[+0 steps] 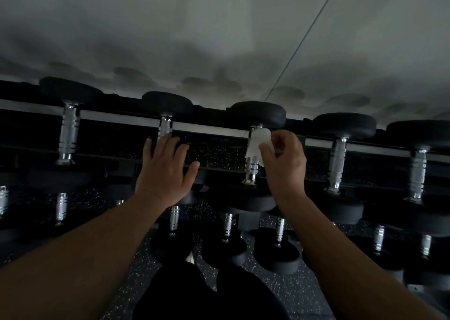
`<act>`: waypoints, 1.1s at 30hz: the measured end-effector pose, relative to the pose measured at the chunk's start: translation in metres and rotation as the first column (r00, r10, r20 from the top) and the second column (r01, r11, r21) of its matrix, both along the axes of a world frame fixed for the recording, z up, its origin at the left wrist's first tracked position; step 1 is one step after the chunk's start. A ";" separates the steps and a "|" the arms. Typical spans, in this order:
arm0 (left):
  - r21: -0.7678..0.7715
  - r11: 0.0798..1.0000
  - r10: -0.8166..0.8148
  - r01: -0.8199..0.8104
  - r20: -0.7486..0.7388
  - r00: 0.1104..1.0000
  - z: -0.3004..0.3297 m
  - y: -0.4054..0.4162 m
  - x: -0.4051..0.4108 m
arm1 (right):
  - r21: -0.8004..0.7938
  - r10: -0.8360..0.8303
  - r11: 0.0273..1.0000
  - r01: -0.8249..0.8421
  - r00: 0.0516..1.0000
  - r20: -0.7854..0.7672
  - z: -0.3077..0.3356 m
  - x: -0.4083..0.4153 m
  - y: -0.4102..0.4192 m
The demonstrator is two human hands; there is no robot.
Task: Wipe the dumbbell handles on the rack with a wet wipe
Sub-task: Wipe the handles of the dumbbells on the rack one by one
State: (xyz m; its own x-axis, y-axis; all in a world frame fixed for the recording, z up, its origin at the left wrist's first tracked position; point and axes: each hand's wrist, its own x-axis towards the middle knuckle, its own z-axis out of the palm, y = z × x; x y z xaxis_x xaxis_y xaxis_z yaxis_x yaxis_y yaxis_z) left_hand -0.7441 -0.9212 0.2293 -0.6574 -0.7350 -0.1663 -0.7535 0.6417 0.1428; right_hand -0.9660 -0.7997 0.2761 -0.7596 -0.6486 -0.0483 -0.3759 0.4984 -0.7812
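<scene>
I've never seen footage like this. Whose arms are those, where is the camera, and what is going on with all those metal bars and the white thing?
There is no machine: a person wears a camera on the head, looking down at their own arms. In front stands a rack of black dumbbells with shiny metal handles, on more than one tier. The right hand holds a white wet wipe against one top-row dumbbell handle. The left hand lies open and flat on the neighbouring dumbbell, holding nothing. Below is speckled dark flooring.

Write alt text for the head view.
The right hand presses a white wet wipe against a chrome dumbbell handle on the top tier of a black rack, while the left hand lies open over the neighbouring dumbbell.
</scene>
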 end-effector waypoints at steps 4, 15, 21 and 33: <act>-0.004 1.000 0.009 -0.009 -0.024 1.000 -0.001 -0.002 0.004 | 0.105 0.052 0.993 -0.057 0.997 0.054 -0.024 0.006 -0.007; 0.019 0.999 0.031 -0.029 -0.089 0.996 -0.002 -0.002 0.007 | 0.397 0.361 0.846 -0.354 0.931 0.062 -0.030 0.031 -0.010; 0.038 0.999 0.037 -0.034 -0.088 0.995 -0.002 -0.002 0.007 | 0.473 0.423 0.786 -0.399 0.904 0.059 -0.030 0.035 -0.014; 0.046 0.998 0.039 -0.035 -0.083 0.996 -0.001 -0.003 0.007 | 0.296 0.103 0.948 -0.120 0.992 0.074 -0.016 0.042 -0.031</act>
